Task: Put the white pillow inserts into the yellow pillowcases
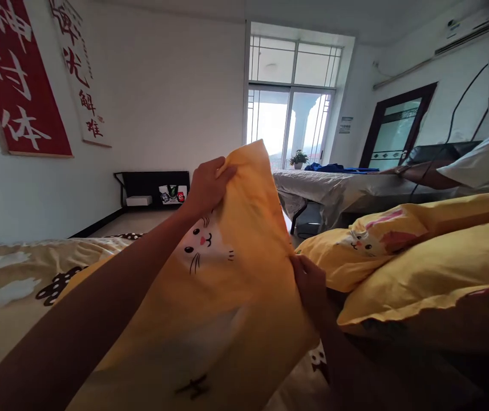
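I hold up a yellow pillowcase [235, 268] printed with a white cat face, over a bed. My left hand [207, 185] pinches its upper far corner, arm stretched out from the lower left. My right hand [310, 285] grips its right edge lower down, fingers closed on the fabric. The cloth hangs slack between the two hands and hides the bed under it.
Two stacked yellow pillows [424, 257] lie to the right. A patterned bedsheet [8, 279] covers the bed at left. Beyond stands a covered table [338, 188] with another person's arm [428, 174] resting on it. A glass balcony door [289, 125] is at the back.
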### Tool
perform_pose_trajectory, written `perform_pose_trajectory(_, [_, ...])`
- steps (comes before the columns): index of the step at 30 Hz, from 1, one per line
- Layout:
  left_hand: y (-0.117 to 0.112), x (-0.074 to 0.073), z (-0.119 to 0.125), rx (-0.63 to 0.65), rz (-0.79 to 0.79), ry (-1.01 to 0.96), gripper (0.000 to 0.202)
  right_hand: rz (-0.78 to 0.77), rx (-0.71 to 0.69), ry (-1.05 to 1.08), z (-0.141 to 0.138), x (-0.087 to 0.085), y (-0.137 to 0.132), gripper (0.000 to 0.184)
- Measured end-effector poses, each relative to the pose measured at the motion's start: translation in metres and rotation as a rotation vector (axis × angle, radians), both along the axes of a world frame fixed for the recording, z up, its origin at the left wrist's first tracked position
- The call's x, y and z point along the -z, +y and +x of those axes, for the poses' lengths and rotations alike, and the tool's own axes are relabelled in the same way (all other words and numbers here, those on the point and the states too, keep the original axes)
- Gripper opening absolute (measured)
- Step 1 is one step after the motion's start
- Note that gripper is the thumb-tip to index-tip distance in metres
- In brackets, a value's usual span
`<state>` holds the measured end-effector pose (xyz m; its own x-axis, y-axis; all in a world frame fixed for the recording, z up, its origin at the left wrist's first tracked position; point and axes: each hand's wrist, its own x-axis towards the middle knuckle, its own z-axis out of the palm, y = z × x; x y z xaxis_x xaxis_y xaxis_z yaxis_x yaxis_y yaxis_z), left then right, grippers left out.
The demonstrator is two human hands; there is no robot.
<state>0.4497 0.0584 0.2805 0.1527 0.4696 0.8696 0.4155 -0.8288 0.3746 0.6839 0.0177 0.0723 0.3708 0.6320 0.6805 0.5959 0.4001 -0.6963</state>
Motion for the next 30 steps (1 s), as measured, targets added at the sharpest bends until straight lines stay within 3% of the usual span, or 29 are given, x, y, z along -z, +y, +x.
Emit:
perform_pose_trajectory(5, [0.003, 0.002, 0.006, 0.024, -0.030, -0.005, 0.030, -0.056, -0.185, 0.257, -0.005, -0.018, -0.007, 0.047])
perform_pose_trajectory(9, [0.005, 0.005, 0.009, 0.028, -0.028, 0.010, 0.029, -0.163, -0.383, 0.065, -0.028, -0.020, -0.007, 0.041])
perform_pose_trajectory(14, [0.000, 0.006, 0.002, 0.035, -0.061, 0.043, 0.032, -0.023, -0.175, -0.006, -0.025, -0.006, 0.008, 0.037])
perform_pose_trajectory(17, [-0.003, 0.006, -0.002, 0.008, -0.070, 0.069, 0.037, -0.017, -0.169, -0.100, -0.015, -0.004, 0.013, 0.035])
perform_pose_trajectory(22, [-0.002, 0.005, -0.003, -0.006, -0.074, 0.080, 0.038, 0.047, -0.151, 0.012, -0.024, -0.019, 0.008, 0.032])
perform_pose_trajectory(26, [0.001, 0.008, -0.002, 0.054, -0.107, 0.042, 0.032, -0.083, -0.304, 0.105, -0.044, -0.034, 0.004, 0.038])
perform_pose_trajectory(30, [0.008, 0.010, -0.006, 0.203, -0.223, -0.009, 0.028, 0.014, -0.192, 0.055, -0.048, -0.039, 0.004, 0.042])
